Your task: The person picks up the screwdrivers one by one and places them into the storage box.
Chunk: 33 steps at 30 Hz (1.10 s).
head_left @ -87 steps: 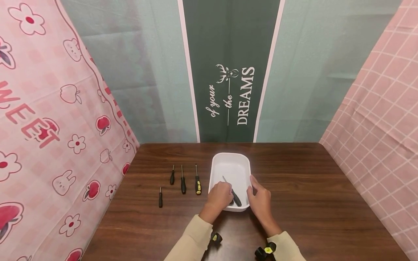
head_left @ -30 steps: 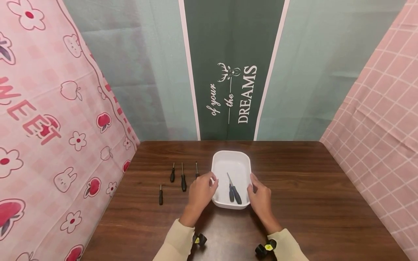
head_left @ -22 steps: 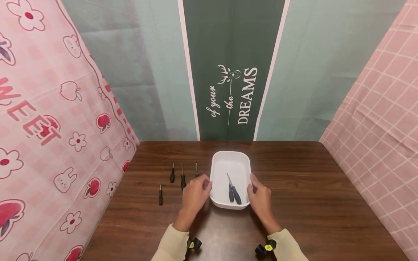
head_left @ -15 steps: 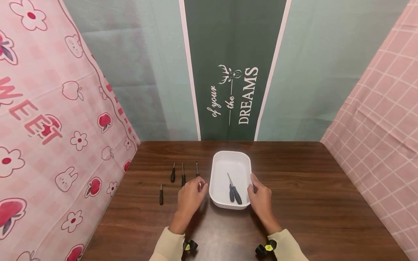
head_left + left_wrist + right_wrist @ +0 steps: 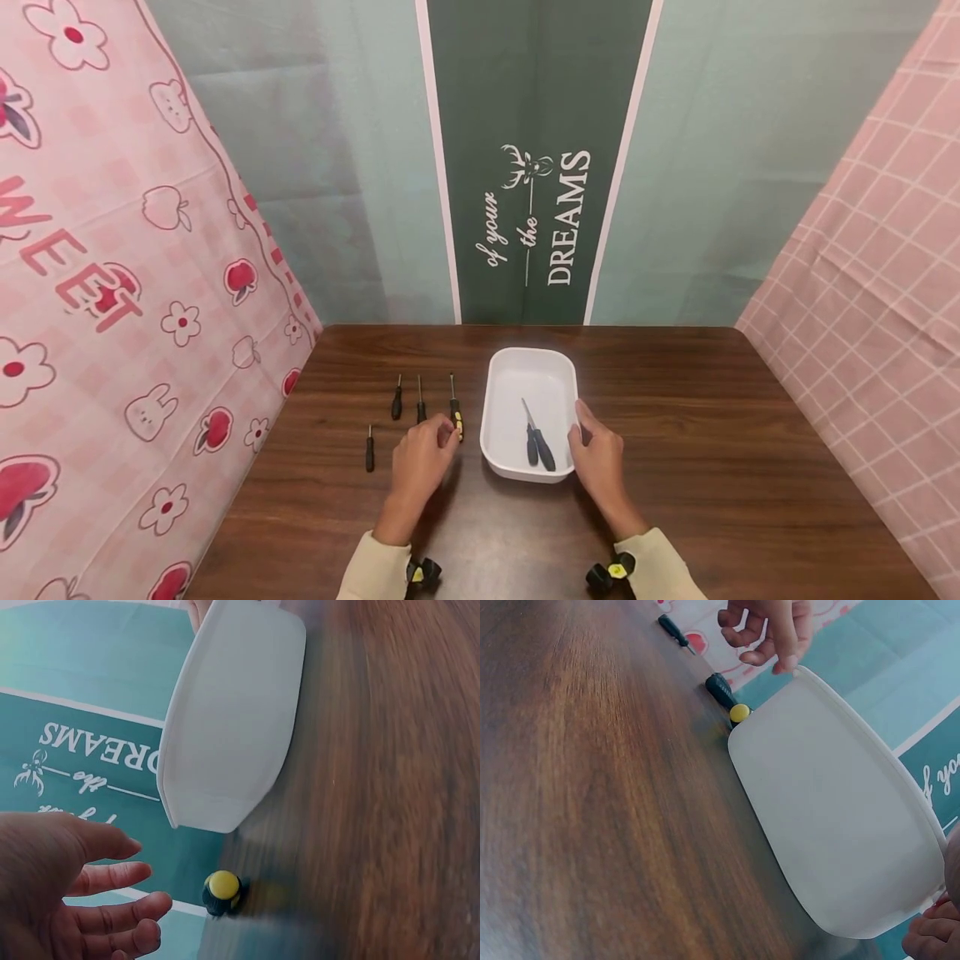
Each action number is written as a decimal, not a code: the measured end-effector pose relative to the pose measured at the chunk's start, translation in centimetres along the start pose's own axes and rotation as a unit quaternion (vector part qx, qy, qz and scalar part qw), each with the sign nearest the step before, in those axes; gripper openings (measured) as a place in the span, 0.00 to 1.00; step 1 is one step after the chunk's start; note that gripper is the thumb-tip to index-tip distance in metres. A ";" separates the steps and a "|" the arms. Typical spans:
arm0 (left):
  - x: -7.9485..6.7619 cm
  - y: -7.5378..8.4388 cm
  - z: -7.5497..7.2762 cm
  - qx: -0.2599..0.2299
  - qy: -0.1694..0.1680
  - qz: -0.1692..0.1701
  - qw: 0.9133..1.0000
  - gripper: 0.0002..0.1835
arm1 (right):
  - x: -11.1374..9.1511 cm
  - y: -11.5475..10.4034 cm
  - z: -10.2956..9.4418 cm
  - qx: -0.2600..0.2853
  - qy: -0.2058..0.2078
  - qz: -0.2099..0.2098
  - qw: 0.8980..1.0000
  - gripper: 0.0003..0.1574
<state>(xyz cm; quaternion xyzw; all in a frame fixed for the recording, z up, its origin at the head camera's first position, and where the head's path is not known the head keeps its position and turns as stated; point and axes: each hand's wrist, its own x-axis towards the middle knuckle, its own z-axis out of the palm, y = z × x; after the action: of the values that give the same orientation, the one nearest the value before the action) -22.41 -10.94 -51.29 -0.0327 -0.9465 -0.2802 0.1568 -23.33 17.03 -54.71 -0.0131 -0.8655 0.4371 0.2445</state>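
Observation:
A white plastic tray (image 5: pixel 487 417) stands mid-table with two dark-handled screwdrivers (image 5: pixel 542 448) lying crossed inside. My right hand (image 5: pixel 600 458) grips the tray's right rim, thumb on the inner side and fingers outside. Left of the tray, my left hand (image 5: pixel 423 454) hovers over the table, its fingers loosely bent and holding nothing. Its fingertips overlap the handle of a yellow-and-black screwdriver (image 5: pixel 455 408) in the head view. From the left wrist, the yellow butt of that screwdriver (image 5: pixel 223 886) shows just beyond the spread fingers. The left hand partly covers another black screwdriver (image 5: pixel 421 408).
Two more black screwdrivers, an upper one (image 5: pixel 396 404) and a lower one (image 5: pixel 370 452), lie farther left on the brown wooden table (image 5: pixel 675 400). Printed cloths surround it: pink at left (image 5: pixel 180 367) and right (image 5: pixel 862 250), green behind (image 5: pixel 360 208).
My left hand was down in the tray at the screwdrivers; it has come out, let go, and moved left toward the screwdrivers on the table. The right hand stays on the tray rim.

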 end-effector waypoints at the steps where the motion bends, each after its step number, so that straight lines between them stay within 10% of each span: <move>1: 0.0 -0.1 0.0 0.000 -0.002 -0.002 1.000 0.06 | 0.0 0.0 0.0 0.000 0.001 -0.001 1.000 0.25; 33: -0.7 -4.2 -2.7 -0.001 -0.014 -0.092 0.996 0.06 | 0.0 0.1 -0.1 0.001 -0.005 0.000 1.000 0.26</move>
<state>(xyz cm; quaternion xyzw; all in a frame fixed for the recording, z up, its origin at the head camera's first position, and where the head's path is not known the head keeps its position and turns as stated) -21.66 -15.90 -51.50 0.0501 -0.9474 -0.2935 0.1172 -23.26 17.15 -54.75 -0.0108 -0.8663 0.4381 0.2398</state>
